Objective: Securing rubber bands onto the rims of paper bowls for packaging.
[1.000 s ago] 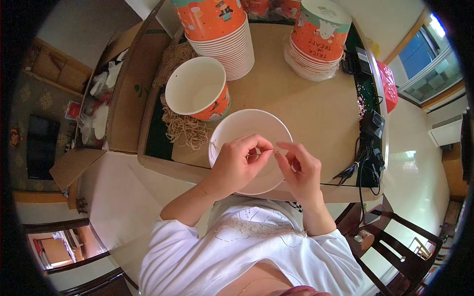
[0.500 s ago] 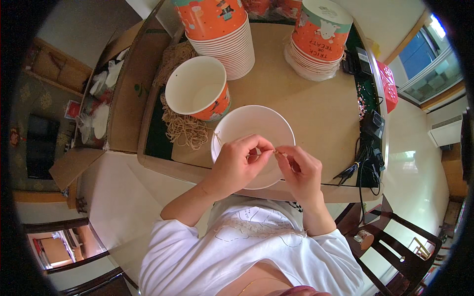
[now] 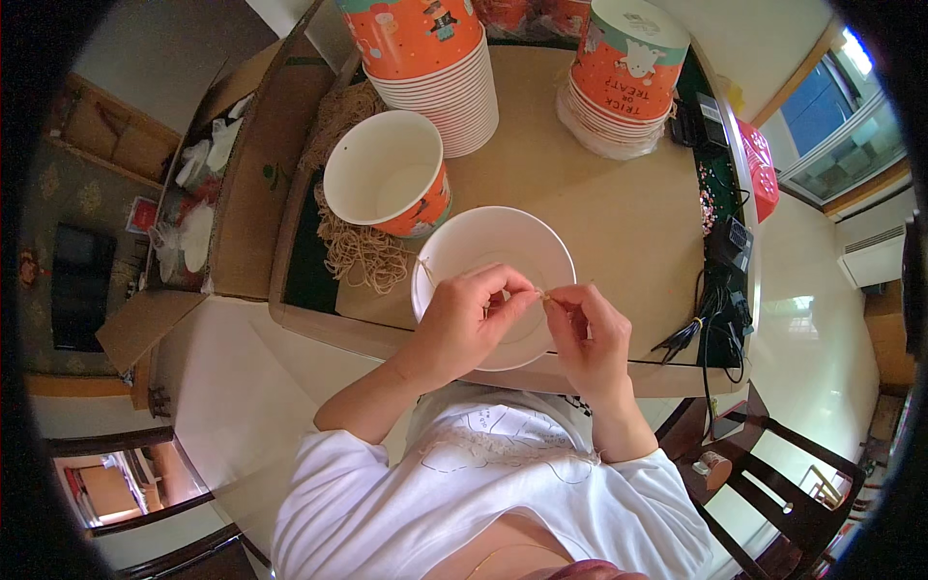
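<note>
Both hands, left hand (image 3: 471, 324) and right hand (image 3: 587, 333), pinch a thin string (image 3: 543, 296) over the white bowl (image 3: 493, 253).

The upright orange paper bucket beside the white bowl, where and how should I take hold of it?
Grip the orange paper bucket around its side wall just under the rolled rim, coming from the near right, where the beige table is bare. It stands upright and open, so fingers can wrap the tapered wall. The bundle of straw-coloured string crowds its left, and the white bowl sits close in front.
</note>
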{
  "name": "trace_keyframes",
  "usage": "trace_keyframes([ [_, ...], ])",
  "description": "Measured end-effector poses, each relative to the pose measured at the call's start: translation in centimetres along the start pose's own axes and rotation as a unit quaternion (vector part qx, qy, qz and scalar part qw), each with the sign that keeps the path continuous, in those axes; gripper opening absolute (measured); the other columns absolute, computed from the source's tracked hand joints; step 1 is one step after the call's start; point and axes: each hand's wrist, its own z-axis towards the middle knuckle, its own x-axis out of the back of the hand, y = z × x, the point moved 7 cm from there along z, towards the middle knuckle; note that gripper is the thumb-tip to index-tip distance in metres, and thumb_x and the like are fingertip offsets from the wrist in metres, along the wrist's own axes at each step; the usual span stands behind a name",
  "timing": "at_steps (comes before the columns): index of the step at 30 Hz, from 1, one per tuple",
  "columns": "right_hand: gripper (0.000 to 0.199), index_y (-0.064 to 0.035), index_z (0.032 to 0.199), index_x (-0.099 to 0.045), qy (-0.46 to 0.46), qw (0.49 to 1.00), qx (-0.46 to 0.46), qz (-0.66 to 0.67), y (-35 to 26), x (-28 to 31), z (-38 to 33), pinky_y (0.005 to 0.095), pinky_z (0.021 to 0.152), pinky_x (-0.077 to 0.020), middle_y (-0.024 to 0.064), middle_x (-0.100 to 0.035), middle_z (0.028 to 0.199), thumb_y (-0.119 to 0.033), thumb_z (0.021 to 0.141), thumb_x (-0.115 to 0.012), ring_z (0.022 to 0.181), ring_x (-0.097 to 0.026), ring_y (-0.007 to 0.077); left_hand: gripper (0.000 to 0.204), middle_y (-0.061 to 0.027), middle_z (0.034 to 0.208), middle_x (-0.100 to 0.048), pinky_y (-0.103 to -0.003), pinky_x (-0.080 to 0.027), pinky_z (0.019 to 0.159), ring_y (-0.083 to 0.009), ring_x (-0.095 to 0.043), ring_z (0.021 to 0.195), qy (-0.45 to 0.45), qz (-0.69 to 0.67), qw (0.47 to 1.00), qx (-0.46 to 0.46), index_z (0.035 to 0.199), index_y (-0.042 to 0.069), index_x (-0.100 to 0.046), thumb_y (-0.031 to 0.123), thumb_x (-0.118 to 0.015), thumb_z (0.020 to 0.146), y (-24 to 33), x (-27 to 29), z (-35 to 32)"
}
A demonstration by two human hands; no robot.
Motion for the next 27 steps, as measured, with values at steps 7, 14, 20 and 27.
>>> trace_keyframes([
  [7, 0.008, 0.0001, 0.089, -0.059, -0.007, 1.000, 0.005, 0.009, -0.11, -0.12, -0.01, 0.0239, 0.050, -0.0430, 0.0084, -0.061, 0.075, 0.002, 0.084, -0.064, 0.056, -0.054, 0.0131, 0.009, -0.0059, 0.081, -0.064, -0.023, -0.050, 0.066, -0.0103, -0.063, 0.077, 0.020, -0.037, 0.999, -0.025, 0.097, 0.000, -0.056, 0.009, -0.055, 0.094, -0.55, -0.05, -0.14],
  [14, 0.008, 0.0006, 0.089, -0.059, -0.004, 1.000, 0.003, 0.010, 0.29, -0.16, -0.02, 0.0240, 0.051, -0.0443, 0.0091, -0.061, 0.076, 0.002, 0.084, -0.064, 0.059, -0.056, 0.0137, 0.009, -0.0052, 0.081, -0.064, -0.024, -0.050, 0.065, -0.0101, -0.064, 0.077, 0.018, -0.007, 1.000, -0.020, 0.097, 0.001, -0.056, 0.009, -0.056, 0.094, 0.11, 0.16, 0.09],
  [20, 0.008, -0.0018, 0.089, -0.060, 0.010, 1.000, -0.024, 0.016, 0.43, -0.23, -0.05, 0.0247, 0.048, -0.0417, 0.0077, -0.060, 0.071, 0.001, 0.084, -0.064, 0.053, -0.054, 0.0124, 0.008, -0.0049, 0.078, -0.062, -0.025, -0.048, 0.062, -0.0097, -0.061, 0.070, 0.018, -0.004, 0.999, -0.029, 0.094, 0.001, -0.056, 0.008, -0.058, 0.092, -0.34, -0.19, -0.01],
  [27, 0.006, -0.0047, 0.087, -0.065, 0.012, 0.999, 0.031, -0.034, 0.23, -0.41, 0.09, 0.0266, 0.046, -0.0403, 0.0070, -0.058, 0.061, -0.004, 0.082, -0.069, 0.049, -0.052, 0.0138, 0.008, -0.0080, 0.075, -0.059, -0.029, -0.047, 0.059, -0.0141, -0.059, 0.066, 0.041, 0.031, 0.997, -0.057, 0.093, 0.001, -0.051, 0.007, -0.056, 0.093, -0.19, -0.41, 0.11],
])
